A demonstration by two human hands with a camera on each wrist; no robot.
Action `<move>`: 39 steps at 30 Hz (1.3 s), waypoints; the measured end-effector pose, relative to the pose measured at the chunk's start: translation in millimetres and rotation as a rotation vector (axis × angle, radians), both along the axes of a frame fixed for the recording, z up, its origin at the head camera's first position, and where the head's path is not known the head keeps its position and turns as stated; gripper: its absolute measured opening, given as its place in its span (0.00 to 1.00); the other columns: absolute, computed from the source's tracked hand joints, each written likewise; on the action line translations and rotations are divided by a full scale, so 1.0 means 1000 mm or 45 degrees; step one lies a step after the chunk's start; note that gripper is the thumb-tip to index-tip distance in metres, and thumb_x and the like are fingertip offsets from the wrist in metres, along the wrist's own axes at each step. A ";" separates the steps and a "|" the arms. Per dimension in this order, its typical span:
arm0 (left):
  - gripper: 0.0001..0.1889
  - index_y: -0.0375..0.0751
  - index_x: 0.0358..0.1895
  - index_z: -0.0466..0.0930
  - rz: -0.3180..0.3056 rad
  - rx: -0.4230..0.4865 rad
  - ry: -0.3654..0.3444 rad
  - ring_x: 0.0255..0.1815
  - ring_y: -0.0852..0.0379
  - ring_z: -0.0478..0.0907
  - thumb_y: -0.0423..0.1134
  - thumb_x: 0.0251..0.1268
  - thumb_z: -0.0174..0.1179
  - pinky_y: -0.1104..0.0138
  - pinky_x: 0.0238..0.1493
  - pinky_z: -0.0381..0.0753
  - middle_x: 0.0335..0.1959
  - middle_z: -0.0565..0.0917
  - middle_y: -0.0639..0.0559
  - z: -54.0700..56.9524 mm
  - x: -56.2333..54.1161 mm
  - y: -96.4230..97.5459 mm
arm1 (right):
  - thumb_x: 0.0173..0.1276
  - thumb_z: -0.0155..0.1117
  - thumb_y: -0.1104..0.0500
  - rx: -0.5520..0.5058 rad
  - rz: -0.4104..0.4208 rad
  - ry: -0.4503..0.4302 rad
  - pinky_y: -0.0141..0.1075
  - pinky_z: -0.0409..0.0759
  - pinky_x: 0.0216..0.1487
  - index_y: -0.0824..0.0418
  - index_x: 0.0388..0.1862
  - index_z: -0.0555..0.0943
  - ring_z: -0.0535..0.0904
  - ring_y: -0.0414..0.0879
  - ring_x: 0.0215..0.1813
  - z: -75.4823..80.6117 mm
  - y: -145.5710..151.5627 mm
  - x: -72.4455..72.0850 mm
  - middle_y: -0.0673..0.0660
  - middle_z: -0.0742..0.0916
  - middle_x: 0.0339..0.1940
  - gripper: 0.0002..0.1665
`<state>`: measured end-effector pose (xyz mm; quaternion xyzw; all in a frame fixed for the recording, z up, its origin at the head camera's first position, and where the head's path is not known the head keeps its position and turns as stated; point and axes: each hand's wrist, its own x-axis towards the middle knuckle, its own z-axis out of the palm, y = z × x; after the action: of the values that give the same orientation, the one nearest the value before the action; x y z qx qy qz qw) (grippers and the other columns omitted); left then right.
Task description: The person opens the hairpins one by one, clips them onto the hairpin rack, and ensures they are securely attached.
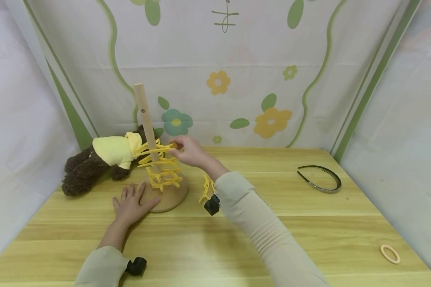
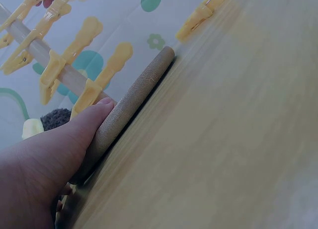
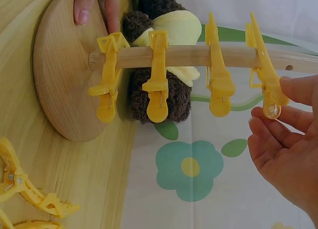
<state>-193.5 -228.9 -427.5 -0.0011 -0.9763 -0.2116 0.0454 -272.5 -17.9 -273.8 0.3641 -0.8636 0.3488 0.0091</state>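
Here, right fingers (image 3: 300, 91) pinching top yellow clip (image 3: 269, 82), seemingly clamped around wooden post (image 3: 190, 56), left fingers (image 1: 141, 192) spread, touching base (image 1: 173, 201)

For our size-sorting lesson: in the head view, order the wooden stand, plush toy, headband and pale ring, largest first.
1. Wooden stand and plush toy: unranked; the stand looks taller, the toy wider.
2. Headband
3. Pale ring

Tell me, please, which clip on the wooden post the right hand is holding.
The topmost yellow clip, farthest from the base; the right hand pinches no other.
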 end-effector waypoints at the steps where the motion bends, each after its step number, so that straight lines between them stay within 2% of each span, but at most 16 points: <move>1: 0.48 0.42 0.67 0.47 0.000 -0.002 0.002 0.61 0.30 0.37 0.71 0.47 0.44 0.35 0.47 0.28 0.62 0.47 0.28 0.000 0.000 0.000 | 0.63 0.54 0.59 0.004 0.001 0.003 0.30 0.70 0.44 0.65 0.53 0.72 0.73 0.44 0.44 0.001 0.000 0.000 0.57 0.77 0.49 0.20; 10: 0.48 0.42 0.67 0.46 -0.002 -0.003 0.006 0.61 0.30 0.36 0.71 0.48 0.44 0.35 0.47 0.27 0.62 0.46 0.28 0.000 0.001 0.000 | 0.62 0.55 0.55 -0.081 0.009 -0.055 0.32 0.68 0.47 0.64 0.56 0.69 0.70 0.48 0.49 0.003 0.015 0.003 0.58 0.75 0.50 0.25; 15: 0.48 0.42 0.67 0.46 -0.003 -0.003 0.005 0.61 0.30 0.36 0.70 0.48 0.45 0.35 0.47 0.27 0.62 0.46 0.28 -0.002 0.001 0.000 | 0.61 0.58 0.57 -0.171 0.007 -0.053 0.35 0.69 0.46 0.64 0.54 0.71 0.70 0.46 0.48 -0.002 0.039 0.006 0.56 0.76 0.49 0.24; 19: 0.48 0.43 0.67 0.46 -0.004 0.003 0.010 0.61 0.30 0.36 0.71 0.47 0.45 0.35 0.47 0.27 0.62 0.46 0.27 -0.004 0.000 0.000 | 0.60 0.59 0.57 -0.194 -0.010 -0.074 0.38 0.70 0.44 0.65 0.53 0.71 0.70 0.46 0.47 -0.011 0.063 0.011 0.57 0.76 0.48 0.24; 23: 0.48 0.43 0.67 0.46 0.000 0.008 0.015 0.61 0.31 0.36 0.71 0.47 0.44 0.35 0.47 0.26 0.63 0.46 0.28 -0.006 -0.001 -0.002 | 0.59 0.59 0.56 -0.181 -0.052 -0.083 0.38 0.70 0.42 0.66 0.53 0.72 0.71 0.49 0.47 -0.030 0.084 0.018 0.58 0.77 0.47 0.24; 28: 0.48 0.44 0.67 0.46 0.002 0.012 0.015 0.62 0.31 0.35 0.71 0.47 0.44 0.35 0.47 0.26 0.63 0.46 0.28 -0.007 -0.001 -0.002 | 0.57 0.61 0.55 -0.116 -0.152 -0.118 0.35 0.72 0.39 0.66 0.51 0.73 0.73 0.49 0.43 -0.064 0.104 0.026 0.57 0.79 0.42 0.24; 34: 0.48 0.43 0.67 0.46 -0.002 0.026 0.011 0.62 0.31 0.35 0.71 0.47 0.45 0.35 0.47 0.26 0.63 0.46 0.28 -0.003 0.000 -0.001 | 0.56 0.62 0.59 -0.071 -0.232 -0.241 0.33 0.72 0.31 0.68 0.47 0.75 0.72 0.43 0.33 -0.100 0.118 0.031 0.51 0.78 0.31 0.21; 39: 0.48 0.43 0.67 0.46 -0.005 0.025 0.006 0.62 0.31 0.35 0.70 0.47 0.45 0.35 0.47 0.26 0.63 0.46 0.28 -0.002 0.001 -0.001 | 0.54 0.63 0.62 -0.052 -0.258 -0.321 0.32 0.71 0.27 0.70 0.40 0.77 0.71 0.42 0.28 -0.119 0.122 0.034 0.50 0.77 0.25 0.15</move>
<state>-192.9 -229.9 -429.8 -0.0032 -0.9741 -0.2213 0.0471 -238.1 104.5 -392.7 0.2282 -0.8829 0.4064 -0.0567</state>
